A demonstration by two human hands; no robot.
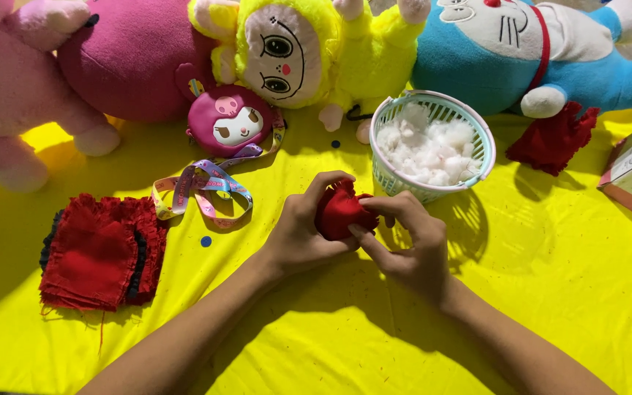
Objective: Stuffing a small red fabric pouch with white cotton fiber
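Both hands meet over the yellow table [521, 278], the left hand [298, 234] and right hand [411, 249] each with fingers clenched on a red pouch [339, 212], just in front of the basket [477, 157] of white stuffing [426, 150], with red cloth pieces [100, 252] lying well to the left.

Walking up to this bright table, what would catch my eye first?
Probably the two hands in the middle: the left hand and right hand together pinch a small red cloth pouch above the yellow tablecloth. Just behind them stands a pale basket full of white stuffing. Along the far edge lie big plush toys, pink, yellow and blue, with a stack of red cloth pieces at the left.
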